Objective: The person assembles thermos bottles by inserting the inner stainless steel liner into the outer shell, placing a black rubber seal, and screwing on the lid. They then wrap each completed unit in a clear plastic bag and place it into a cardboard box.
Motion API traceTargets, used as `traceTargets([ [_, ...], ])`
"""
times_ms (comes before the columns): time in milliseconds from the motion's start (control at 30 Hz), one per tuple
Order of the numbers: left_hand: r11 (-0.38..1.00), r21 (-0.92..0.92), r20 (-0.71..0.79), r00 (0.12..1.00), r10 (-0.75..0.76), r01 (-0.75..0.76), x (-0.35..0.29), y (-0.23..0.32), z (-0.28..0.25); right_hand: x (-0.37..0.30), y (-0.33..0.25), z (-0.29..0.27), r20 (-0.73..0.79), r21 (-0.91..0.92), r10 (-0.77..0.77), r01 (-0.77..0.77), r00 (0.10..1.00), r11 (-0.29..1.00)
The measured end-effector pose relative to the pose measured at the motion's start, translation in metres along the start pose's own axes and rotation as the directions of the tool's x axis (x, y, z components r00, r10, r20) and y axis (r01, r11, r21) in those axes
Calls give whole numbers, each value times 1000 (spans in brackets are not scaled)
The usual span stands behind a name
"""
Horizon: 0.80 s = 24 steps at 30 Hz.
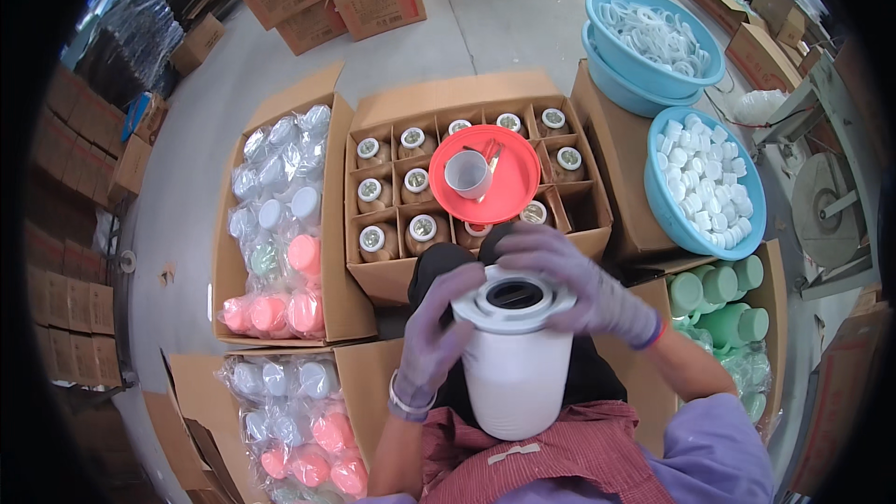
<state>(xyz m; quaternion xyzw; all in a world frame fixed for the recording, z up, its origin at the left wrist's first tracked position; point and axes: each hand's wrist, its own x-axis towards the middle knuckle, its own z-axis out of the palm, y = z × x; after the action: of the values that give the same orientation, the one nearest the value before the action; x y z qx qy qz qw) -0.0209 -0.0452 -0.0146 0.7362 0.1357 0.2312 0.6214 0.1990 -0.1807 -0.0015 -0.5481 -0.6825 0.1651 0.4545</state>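
Between my knees and apron stands a white jug body, upright with a slight tilt. Its top carries a pale grey collar around a dark round opening. My left hand, in a purple glove, curls around the collar's left side. From the right, my gloved right hand grips the collar's rim, its fingers slightly blurred. Just beyond my knees a red tray rests on a divided carton, holding a grey cup and thin slender tools.
White-rimmed bottles fill most cells of the divided carton. Bagged pink and white jugs lie in cartons at left, green ones at right. Blue basins hold white caps and clear rings. A machine stands far right.
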Motion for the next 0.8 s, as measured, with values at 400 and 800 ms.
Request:
traceTargets([
  [400, 647, -708, -229, 958, 170, -284, -5, -18, -30, -12, 23, -15, -56, -57, 315, -318, 947, 946],
  [800, 901, -421, 58, 994, -88, 104, 28, -14, 2, 2, -36, 35, -139, -104, -115, 101, 984, 989],
])
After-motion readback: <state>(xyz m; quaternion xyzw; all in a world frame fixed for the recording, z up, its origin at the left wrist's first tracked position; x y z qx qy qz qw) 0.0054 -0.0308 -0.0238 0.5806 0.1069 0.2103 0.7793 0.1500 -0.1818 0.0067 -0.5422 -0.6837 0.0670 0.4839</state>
